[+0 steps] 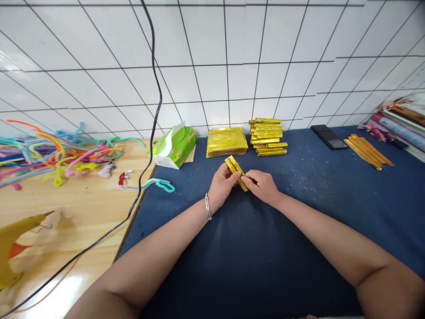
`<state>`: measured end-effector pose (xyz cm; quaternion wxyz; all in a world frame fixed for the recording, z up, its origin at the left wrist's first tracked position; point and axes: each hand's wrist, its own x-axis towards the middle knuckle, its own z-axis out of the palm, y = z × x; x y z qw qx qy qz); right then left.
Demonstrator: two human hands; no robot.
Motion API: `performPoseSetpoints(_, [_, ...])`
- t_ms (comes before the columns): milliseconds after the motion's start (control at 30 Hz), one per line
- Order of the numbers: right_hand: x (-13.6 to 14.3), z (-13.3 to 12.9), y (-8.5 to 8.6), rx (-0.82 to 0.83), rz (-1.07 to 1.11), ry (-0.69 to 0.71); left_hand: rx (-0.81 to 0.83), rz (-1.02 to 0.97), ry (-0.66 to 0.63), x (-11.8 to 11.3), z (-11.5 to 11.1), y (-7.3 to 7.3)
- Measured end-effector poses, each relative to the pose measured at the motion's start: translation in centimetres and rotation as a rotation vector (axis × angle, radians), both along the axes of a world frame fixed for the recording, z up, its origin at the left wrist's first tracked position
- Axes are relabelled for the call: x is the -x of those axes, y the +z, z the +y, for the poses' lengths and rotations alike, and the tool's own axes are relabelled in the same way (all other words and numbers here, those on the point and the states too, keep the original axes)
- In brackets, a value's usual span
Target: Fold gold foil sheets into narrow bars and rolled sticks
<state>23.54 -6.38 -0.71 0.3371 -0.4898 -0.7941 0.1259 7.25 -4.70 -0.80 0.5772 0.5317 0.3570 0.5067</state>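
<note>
Left hand [220,182] and right hand [264,185] are pinching a folded gold strip [233,163], uneven pressure possibly risking a crooked crease.

Gold paper [236,165]: shiny, crinkled surface, folded to a long, narrow shape. A dark lengthwise gap divides two parallel bands at the upper end. Position: near the centre of the frame, slanting from upper left to lower right. Middle section partly covered.

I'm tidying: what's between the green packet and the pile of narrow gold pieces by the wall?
In the head view, a stack of flat gold sheets lies between packet and pile.
</note>
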Motion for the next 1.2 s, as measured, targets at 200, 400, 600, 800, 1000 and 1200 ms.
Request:
performPoseSetpoints(200, [0.0, -0.05, 0.02, -0.006, 0.002, -0.008, 0.007, 0.043, 0.015, -0.01, -0.1, 0.25])
performPoseSetpoints(400, [-0.06, -0.03, 0.06, -0.008, 0.039, -0.031, 0.012, 0.054, 0.004, 0.09, -0.18, 0.64])
performPoseSetpoints(600, [-0.05, 0.0, 0.13, 0.015, 0.102, -0.045, -0.003, 0.036, 0.024, 0.19, -0.13, 0.48])
performPoseSetpoints(800, [-0.13, 0.11, 0.09, 0.04, 0.133, -0.071, -0.011, 0.004, 0.104, 0.2, 0.09, 0.19])
performPoseSetpoints(1000, [-0.24, 0.33, -0.38, 0.06, 0.182, -0.135, 0.0, 0.003, 0.1, 0.17, 0.08, 0.19])
performPoseSetpoints(1200, [-0.16, 0.51, -0.63, -0.034, 0.14, -0.184, -0.003, -0.005, 0.078, 0.11, 0.1, 0.16])
